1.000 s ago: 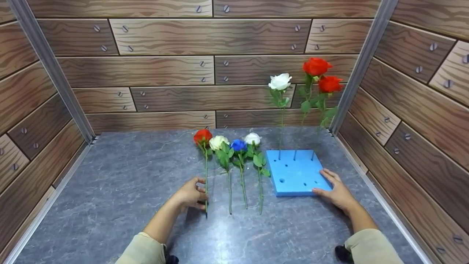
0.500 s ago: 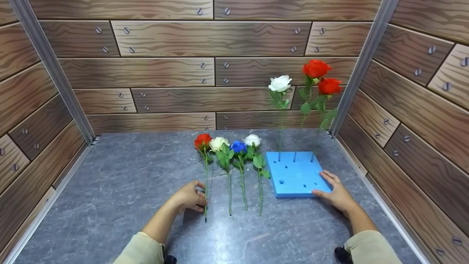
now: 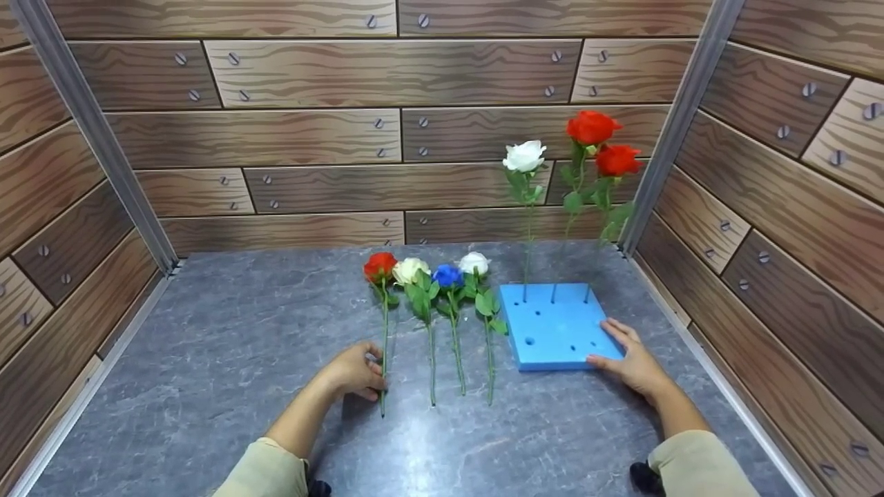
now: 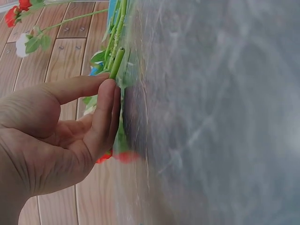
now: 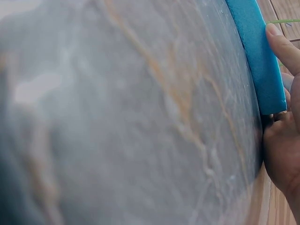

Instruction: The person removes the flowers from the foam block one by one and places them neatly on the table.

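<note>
My left hand (image 3: 356, 369) pinches the lower stem of a red rose (image 3: 380, 267) lying on the grey table. In the left wrist view, thumb and fingertips meet at the cut end of the green stem (image 4: 117, 63). My right hand (image 3: 634, 362) grips the front right corner of a blue foam block (image 3: 552, 324), thumb on its top and fingers along its right side. The right wrist view shows the thumb (image 5: 276, 35) at the block's edge. A white rose (image 3: 525, 157) and two red roses (image 3: 592, 128) stand upright in the block's back holes.
Right of the held rose lie a cream rose (image 3: 411, 271), a blue rose (image 3: 448, 276) and a white rose (image 3: 474, 263), stems toward me. Several open holes (image 3: 530, 341) dot the block. Wood-patterned walls (image 3: 297, 138) enclose the table's back and sides.
My left fingers have drawn together on the red rose's stem, and that rose has shifted slightly toward me and left. The right hand and the block stay put.
</note>
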A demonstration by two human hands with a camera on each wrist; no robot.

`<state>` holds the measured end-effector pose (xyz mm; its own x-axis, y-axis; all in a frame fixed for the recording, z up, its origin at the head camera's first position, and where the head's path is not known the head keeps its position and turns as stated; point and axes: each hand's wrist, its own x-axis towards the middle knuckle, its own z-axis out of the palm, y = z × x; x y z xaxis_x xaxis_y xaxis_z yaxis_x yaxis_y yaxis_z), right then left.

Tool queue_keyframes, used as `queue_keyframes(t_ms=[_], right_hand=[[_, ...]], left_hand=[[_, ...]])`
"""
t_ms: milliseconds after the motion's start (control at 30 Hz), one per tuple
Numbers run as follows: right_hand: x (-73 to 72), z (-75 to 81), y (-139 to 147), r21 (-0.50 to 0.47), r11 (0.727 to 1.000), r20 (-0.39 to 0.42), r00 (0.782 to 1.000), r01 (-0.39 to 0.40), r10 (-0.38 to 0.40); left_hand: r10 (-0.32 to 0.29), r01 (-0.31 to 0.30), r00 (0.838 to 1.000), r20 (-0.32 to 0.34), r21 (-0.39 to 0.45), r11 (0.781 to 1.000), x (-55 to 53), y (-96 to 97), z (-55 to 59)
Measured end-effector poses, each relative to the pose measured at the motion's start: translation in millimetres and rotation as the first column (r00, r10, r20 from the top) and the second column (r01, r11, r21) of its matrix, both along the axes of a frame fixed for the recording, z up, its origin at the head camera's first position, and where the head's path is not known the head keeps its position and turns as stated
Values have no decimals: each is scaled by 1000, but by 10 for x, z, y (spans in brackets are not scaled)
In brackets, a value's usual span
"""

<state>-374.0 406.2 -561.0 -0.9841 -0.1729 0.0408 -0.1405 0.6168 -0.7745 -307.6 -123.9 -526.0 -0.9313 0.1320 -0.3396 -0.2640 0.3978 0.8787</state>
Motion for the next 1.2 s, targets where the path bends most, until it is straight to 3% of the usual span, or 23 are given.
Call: queue_keyframes(t_ms=[333, 500, 667, 800, 933, 1100, 1200], right_hand=[[24, 44, 29, -6, 1000, 4, 1000, -2, 2], [30, 46, 27, -9, 1000, 2, 1000, 1, -1], [32, 48, 26, -6, 1000, 0, 1000, 2, -2], [24, 37, 38, -3, 1000, 4, 1000, 1, -1], [24, 13, 36, 1, 1000, 8, 1000, -1, 1], [21, 9, -6, -18, 1000, 5, 1000, -6, 7], [24, 8, -9, -24, 1000, 3, 1000, -5, 5]], left_hand=[[-7, 7, 1000, -9, -18, 1000, -60, 14, -12], [9, -11, 1000, -27, -92, 996, -68, 27, 41], [-11, -9, 994, -105, -187, 982, -76, 61, 138], [-112, 70, 980, -165, -240, 968, -91, 116, 195], [-212, 172, 959, -189, -209, 963, -113, 172, 223], [-268, 246, 945, -186, -132, 960, -129, 240, 300], [-287, 266, 942, -176, -132, 955, -141, 296, 357]])
